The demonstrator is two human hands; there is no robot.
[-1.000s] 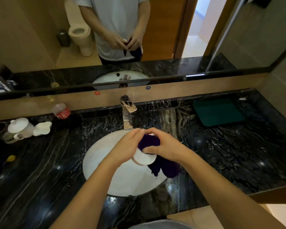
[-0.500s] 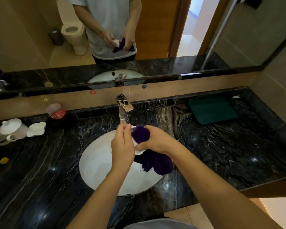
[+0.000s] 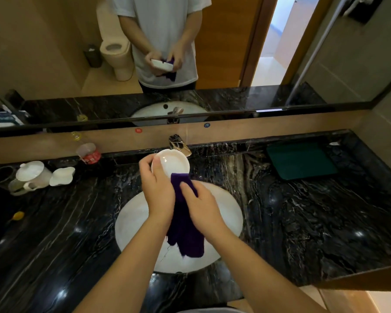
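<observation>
My left hand (image 3: pixel 157 188) grips a small white dish (image 3: pixel 173 163) by its left rim, thumb on the inside, holding it face-up above the white sink basin (image 3: pixel 131 220), just in front of the chrome faucet (image 3: pixel 178 144). My right hand (image 3: pixel 201 206) holds a dark purple cloth (image 3: pixel 185 231) against the dish's near edge; the cloth hangs down over the basin between my wrists.
Black marble counter (image 3: pixel 303 222) runs around the basin. A white teapot (image 3: pixel 33 173), a white lid (image 3: pixel 62 176) and a red-labelled plastic bottle (image 3: pixel 87 152) stand at the left; a green tray (image 3: pixel 300 160) lies at the right. A mirror (image 3: pixel 54 53) spans the back wall.
The dish has turned from being covered by my hands and the cloth to face up, raised toward the faucet. The cloth has slid off it and now hangs lower.
</observation>
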